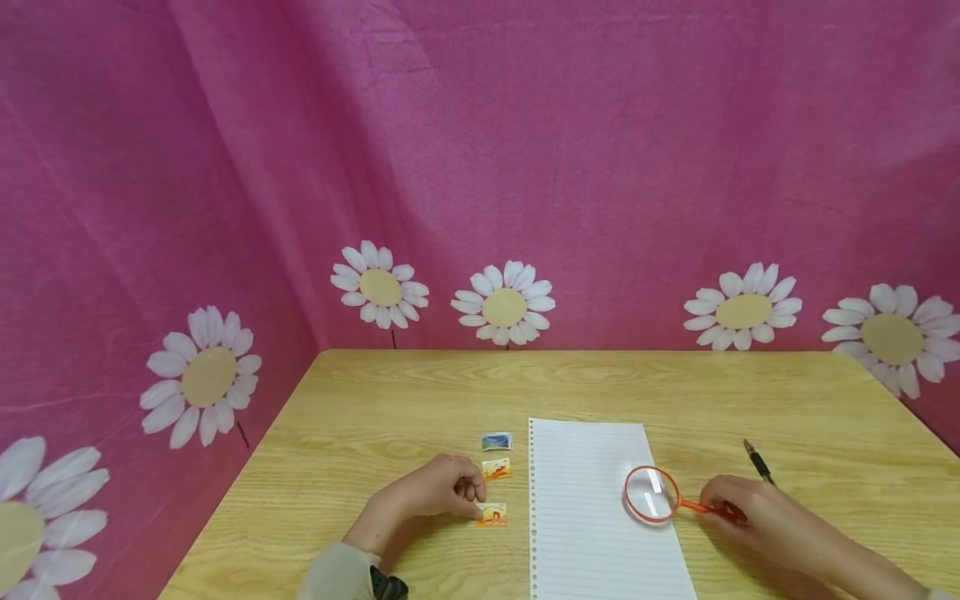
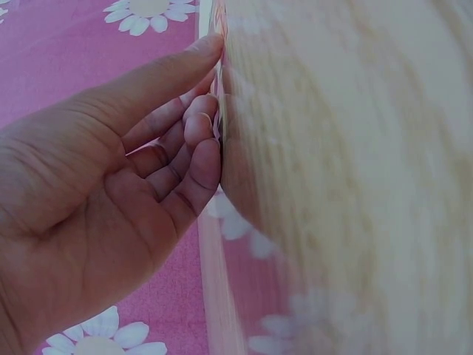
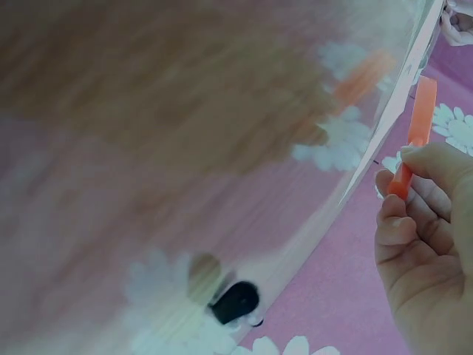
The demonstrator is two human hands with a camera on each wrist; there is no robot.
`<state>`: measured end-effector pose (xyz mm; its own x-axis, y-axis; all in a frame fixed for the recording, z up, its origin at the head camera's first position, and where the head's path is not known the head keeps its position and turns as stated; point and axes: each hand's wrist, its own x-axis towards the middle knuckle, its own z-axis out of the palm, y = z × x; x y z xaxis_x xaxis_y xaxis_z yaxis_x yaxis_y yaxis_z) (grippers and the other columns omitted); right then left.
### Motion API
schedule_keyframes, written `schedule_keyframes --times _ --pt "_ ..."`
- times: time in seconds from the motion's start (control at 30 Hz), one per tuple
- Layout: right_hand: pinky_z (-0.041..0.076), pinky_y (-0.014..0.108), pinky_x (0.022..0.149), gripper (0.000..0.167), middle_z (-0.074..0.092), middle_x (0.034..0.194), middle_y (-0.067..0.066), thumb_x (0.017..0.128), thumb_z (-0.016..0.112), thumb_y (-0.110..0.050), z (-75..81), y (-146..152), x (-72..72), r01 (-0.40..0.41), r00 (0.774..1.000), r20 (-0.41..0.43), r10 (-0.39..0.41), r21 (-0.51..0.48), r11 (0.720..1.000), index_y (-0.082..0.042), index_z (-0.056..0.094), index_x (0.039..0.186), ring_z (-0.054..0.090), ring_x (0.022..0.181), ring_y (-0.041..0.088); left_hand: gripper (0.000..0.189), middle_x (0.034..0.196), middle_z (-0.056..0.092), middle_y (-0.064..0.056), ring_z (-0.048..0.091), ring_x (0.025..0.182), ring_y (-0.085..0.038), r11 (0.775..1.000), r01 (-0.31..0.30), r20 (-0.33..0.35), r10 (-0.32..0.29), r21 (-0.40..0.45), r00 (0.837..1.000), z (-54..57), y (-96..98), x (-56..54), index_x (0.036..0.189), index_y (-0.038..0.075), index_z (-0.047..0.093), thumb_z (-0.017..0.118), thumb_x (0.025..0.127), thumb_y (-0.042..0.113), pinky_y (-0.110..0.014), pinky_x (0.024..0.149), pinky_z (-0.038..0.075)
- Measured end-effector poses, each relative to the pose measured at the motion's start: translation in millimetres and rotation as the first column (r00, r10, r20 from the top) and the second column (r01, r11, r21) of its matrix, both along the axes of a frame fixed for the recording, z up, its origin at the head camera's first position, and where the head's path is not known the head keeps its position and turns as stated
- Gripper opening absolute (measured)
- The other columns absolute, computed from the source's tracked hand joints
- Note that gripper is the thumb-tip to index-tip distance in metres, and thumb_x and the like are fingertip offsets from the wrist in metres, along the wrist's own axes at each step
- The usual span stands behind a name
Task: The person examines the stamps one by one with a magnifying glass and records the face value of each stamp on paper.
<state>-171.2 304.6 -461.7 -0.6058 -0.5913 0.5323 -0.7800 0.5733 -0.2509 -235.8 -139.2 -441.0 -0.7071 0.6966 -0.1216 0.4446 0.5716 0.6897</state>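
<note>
My left hand point(image 1: 433, 490) rests on the table, its thumb touching the left edge of the nearest postage stamp point(image 1: 492, 515), which lies flat and is orange and yellow. The other fingertips are lightly bent against the wood in the left wrist view. Just above lies a similar yellow-orange stamp point(image 1: 497, 469), close to those fingers, with a blue-green stamp point(image 1: 497, 442) beyond it. My right hand point(image 1: 750, 515) holds a red-orange magnifying glass point(image 1: 637, 515) by its handle point(image 3: 422, 111). Its round lens is over the right part of a lined sheet of paper point(image 1: 585, 500).
A black pen point(image 1: 760, 461) lies beyond the right hand. The wooden table point(image 1: 420, 387) meets a pink cloth point(image 1: 600, 167) printed with white daisies at its back and sides. A dark watch point(image 1: 387, 585) is on the left wrist.
</note>
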Motion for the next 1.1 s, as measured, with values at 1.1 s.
schedule_keyframes --times 1.1 --pt "0.033 0.007 0.054 0.035 0.054 0.076 -0.020 0.067 0.082 0.004 0.5 36.2 12.0 0.133 0.991 0.021 -0.134 0.054 0.990 -0.016 0.062 0.086 0.038 0.069 -0.014 0.010 0.080 0.057 0.001 0.045 0.067 0.000 1.000 -0.005 0.013 0.005 -0.009 1.000 -3.0 -0.7 -1.3 0.087 0.011 0.068 0.077 0.083 0.014 -0.016 0.063 0.040"
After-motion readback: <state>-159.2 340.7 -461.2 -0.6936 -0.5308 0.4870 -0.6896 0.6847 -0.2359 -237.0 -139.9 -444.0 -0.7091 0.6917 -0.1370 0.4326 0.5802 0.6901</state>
